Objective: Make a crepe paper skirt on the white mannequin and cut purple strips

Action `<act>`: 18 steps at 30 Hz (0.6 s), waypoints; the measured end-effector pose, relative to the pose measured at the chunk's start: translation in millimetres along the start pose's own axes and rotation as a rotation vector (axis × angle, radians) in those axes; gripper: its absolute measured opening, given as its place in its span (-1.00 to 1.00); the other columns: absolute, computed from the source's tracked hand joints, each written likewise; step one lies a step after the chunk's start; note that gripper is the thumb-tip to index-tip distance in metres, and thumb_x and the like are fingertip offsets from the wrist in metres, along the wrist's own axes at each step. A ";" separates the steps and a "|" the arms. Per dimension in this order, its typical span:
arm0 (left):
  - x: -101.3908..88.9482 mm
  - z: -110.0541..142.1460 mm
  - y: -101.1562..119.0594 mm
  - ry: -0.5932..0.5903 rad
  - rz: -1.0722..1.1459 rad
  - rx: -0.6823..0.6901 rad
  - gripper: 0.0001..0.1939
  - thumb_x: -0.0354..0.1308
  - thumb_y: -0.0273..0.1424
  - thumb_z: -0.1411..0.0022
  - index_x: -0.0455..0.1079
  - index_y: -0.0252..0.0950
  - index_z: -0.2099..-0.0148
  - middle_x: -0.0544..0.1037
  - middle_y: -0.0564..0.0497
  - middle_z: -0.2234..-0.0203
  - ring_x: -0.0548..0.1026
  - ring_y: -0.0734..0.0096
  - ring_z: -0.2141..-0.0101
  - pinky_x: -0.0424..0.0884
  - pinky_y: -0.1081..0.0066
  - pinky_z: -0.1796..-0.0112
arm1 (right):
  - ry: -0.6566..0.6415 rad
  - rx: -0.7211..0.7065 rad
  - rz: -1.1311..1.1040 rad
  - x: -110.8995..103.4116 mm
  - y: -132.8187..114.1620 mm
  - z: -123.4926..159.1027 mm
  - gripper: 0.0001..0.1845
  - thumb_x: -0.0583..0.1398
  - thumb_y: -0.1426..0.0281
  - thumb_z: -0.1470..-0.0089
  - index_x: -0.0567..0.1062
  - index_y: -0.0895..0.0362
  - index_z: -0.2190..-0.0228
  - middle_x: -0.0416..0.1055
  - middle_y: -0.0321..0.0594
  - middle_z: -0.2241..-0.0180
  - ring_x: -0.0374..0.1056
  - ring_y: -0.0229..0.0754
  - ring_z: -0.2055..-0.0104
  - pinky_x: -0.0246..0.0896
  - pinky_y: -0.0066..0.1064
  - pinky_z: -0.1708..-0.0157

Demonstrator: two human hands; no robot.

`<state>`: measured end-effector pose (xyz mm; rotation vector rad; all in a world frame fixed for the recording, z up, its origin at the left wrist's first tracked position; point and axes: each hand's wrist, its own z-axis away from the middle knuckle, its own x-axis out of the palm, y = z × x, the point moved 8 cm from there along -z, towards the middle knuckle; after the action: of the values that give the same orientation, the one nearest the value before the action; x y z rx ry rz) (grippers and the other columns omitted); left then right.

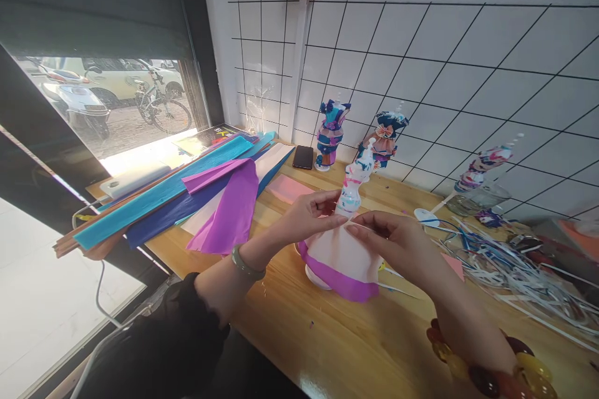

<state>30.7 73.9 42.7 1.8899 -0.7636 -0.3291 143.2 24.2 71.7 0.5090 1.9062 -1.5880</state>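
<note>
A small white dress-form mannequin with pink and teal marks stands tilted before me on a round white base. Around its lower half hangs a pale pink crepe-paper skirt with a purple border. My left hand is closed at the waist, thumb against the skirt's gathered top edge. Opposite it, my right hand pinches the same edge between thumb and fingers. A thin white strand shows below the right hand; whether it runs into the fingers is hidden.
Teal crepe-paper strips and a folded purple sheet lie at left. Behind are a phone and dressed mannequins. On the right, another mannequin leans by a glass bowl and tangled white strips.
</note>
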 end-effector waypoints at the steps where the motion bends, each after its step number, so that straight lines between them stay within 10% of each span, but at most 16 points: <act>1: 0.0 0.0 -1.1 -0.005 0.011 -0.002 -0.43 0.28 -0.35 -0.01 0.32 -0.30 -0.10 0.46 -0.16 0.06 0.43 0.20 0.07 0.33 0.29 0.07 | -0.019 0.008 0.013 0.9 0.2 0.4 -0.69 0.14 0.13 -0.03 0.52 0.10 0.41 0.44 -0.26 0.49 0.26 -0.25 0.49 0.08 -0.44 0.56; 18: -1.0 2.5 0.8 -0.044 -0.059 -0.021 -0.39 0.27 -0.40 -0.02 0.27 -0.31 -0.14 0.44 -0.18 0.04 0.43 0.24 0.08 0.32 0.28 0.05 | -0.084 -0.094 0.023 3.5 -8.9 3.5 -0.65 0.07 0.12 -0.09 0.52 0.09 0.42 0.43 -0.24 0.46 0.24 -0.23 0.46 0.10 -0.43 0.53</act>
<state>28.3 72.5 42.2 1.8931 -0.7316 -0.4154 135.7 18.6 75.7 0.4169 1.8946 -1.4745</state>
